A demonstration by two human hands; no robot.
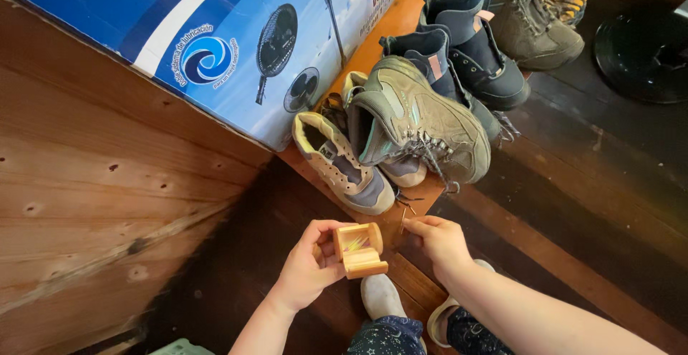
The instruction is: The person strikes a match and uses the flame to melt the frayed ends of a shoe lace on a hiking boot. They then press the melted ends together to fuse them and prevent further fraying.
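Note:
My left hand grips a small wooden box with its hinged lid hanging open toward me; something pale lies inside. My right hand is just right of the box, its fingertips pinched around a thin stick-like object held above the box's right side. Both hands hover over a dark plank floor, close to a low orange wooden board that carries shoes. My feet in pale slippers show below the hands.
Several shoes stand on the board: beige sneakers, an olive hiking shoe, dark blue boots and a khaki boot. A large blue cardboard box pictured with fans rests against a wooden wall. A black round base lies far right.

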